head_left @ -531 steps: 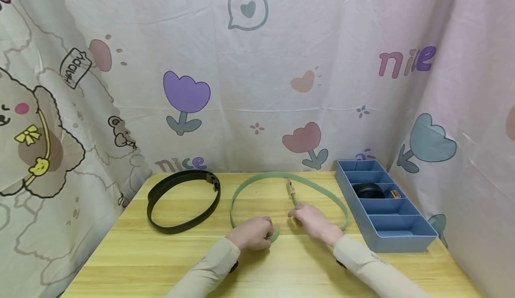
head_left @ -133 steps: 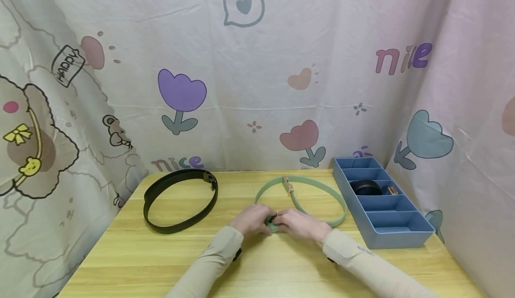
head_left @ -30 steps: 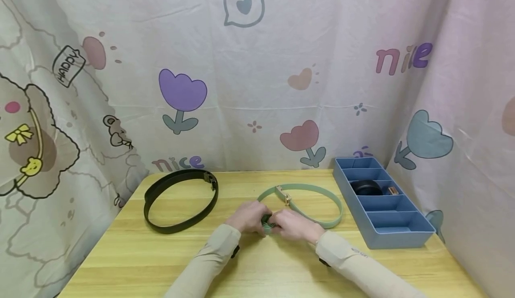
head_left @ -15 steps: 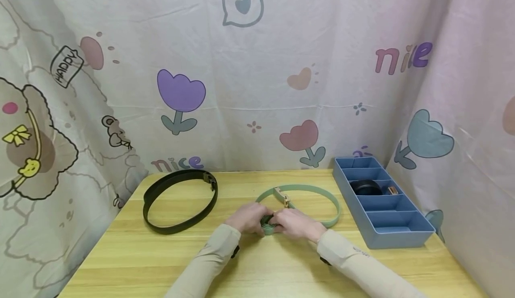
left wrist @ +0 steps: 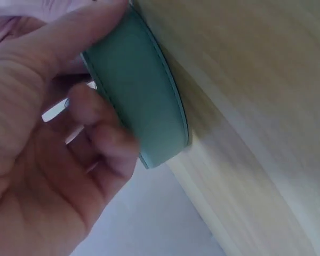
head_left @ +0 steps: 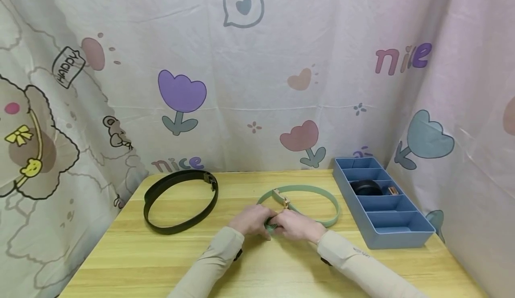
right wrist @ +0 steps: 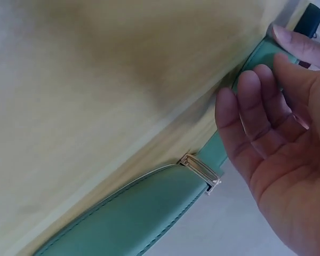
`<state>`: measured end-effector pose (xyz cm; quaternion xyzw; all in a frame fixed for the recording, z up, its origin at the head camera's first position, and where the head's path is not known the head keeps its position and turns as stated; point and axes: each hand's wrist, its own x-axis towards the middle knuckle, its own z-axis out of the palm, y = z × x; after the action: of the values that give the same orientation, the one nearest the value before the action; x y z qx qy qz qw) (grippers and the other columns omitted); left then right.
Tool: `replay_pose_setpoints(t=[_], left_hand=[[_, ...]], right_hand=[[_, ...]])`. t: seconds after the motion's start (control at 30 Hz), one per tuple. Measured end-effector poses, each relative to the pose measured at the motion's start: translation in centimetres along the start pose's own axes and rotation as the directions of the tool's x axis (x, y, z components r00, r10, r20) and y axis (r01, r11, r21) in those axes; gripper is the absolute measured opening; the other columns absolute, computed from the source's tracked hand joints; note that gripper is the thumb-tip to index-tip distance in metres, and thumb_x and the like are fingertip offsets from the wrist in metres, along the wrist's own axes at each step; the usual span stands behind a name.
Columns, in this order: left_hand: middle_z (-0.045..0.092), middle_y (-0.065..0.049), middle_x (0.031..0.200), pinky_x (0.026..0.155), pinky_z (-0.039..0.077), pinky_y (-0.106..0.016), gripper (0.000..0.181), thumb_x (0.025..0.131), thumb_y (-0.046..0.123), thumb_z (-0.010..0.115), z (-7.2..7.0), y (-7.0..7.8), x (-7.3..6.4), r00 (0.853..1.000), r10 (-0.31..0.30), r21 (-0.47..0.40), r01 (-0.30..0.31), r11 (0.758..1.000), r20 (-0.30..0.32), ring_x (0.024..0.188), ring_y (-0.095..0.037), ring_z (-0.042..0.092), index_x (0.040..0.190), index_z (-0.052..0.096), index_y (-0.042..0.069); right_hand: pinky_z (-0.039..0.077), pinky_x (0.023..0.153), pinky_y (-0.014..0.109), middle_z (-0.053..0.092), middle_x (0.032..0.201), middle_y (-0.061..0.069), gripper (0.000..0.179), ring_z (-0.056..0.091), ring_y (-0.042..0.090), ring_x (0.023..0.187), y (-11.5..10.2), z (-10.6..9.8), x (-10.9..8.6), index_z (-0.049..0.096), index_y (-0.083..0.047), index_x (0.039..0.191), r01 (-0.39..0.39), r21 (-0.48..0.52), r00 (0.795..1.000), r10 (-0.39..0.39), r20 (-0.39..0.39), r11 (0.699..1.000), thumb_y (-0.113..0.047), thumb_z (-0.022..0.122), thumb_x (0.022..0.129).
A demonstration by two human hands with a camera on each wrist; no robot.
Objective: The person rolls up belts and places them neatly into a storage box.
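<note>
A pale green belt stands on its edge on the table, partly wound into a small coil. The rest makes a wide loop behind the hands, with a gold-coloured buckle near the right hand. My left hand holds the coil from the left, thumb and curled fingers on the green strap in the left wrist view. From the other side my right hand pinches the coil; in the right wrist view its fingers bend against the strap. The hands hide much of the coil.
Left on the table lies a black belt in a large loop. At the right stands a blue divided box with a rolled black belt in one compartment. A printed curtain hangs behind the wooden table.
Since the oldest frame the green belt's free end has been wound into a coil, and its loop has shrunk. Over the last second the hands shift slightly, still on the coil.
</note>
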<state>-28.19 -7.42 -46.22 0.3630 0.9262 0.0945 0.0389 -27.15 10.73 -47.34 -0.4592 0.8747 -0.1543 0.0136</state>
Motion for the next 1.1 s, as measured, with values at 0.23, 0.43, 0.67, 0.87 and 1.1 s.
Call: replay_pose_setpoints(t=[0.23,0.43,0.67,0.87,1.1], left_hand=[[0.060,0.015,0.080,0.068,0.045,-0.018,0.039,0.064,-0.004,0.079,-0.4,0.1,-0.2,0.998,0.058,-0.107,-0.053,0.993,0.041,0.072,-0.002,0.052,0.089,0.065,0.023],[0.061,0.014,0.078,0.066,0.045,-0.018,0.033,0.065,0.007,0.088,-0.3,0.1,-0.2,0.999,0.015,-0.144,-0.010,0.990,0.031,0.069,-0.001,0.051,0.087,0.067,0.018],[0.053,0.010,0.064,0.050,0.038,-0.018,0.032,0.063,0.024,0.090,0.5,0.4,-0.1,0.997,-0.076,-0.127,0.074,0.989,-0.011,0.055,-0.002,0.042,0.072,0.061,0.016],[0.059,0.012,0.081,0.065,0.044,-0.017,0.031,0.069,0.014,0.087,0.5,0.7,0.1,1.000,0.026,-0.058,-0.027,0.998,-0.012,0.071,-0.001,0.049,0.087,0.063,0.019],[0.063,0.013,0.087,0.072,0.045,-0.015,0.036,0.069,-0.001,0.082,0.1,0.5,0.3,0.995,0.102,-0.081,-0.102,0.991,-0.005,0.078,-0.001,0.054,0.092,0.064,0.019]], right_hand=[[0.036,0.060,0.013,0.064,0.076,-0.001,0.009,0.043,-0.001,0.064,0.4,-0.1,-0.2,0.066,-0.013,0.086,0.050,-0.008,0.999,-0.050,0.000,0.999,-0.009,0.064,0.093],[0.035,0.059,0.012,0.055,0.072,-0.010,0.009,0.042,-0.002,0.063,0.2,-0.1,-0.3,0.064,-0.015,0.087,0.022,-0.012,1.000,-0.022,0.003,1.000,-0.013,0.062,0.095],[0.026,0.052,0.012,0.038,0.063,-0.012,0.017,0.032,-0.005,0.056,-0.1,-0.1,-0.3,0.060,-0.011,0.078,0.027,0.003,1.000,-0.027,-0.004,1.000,-0.013,0.063,0.095],[0.040,0.061,0.010,0.061,0.075,-0.007,0.007,0.047,-0.004,0.066,0.9,-0.3,-0.7,0.068,-0.015,0.087,0.047,0.044,0.999,-0.047,-0.004,0.998,-0.014,0.065,0.094],[0.042,0.063,0.011,0.065,0.082,-0.005,0.004,0.050,0.000,0.070,1.5,-0.8,-1.0,0.067,-0.016,0.090,0.052,0.070,0.998,-0.055,0.040,0.996,-0.015,0.065,0.093]])
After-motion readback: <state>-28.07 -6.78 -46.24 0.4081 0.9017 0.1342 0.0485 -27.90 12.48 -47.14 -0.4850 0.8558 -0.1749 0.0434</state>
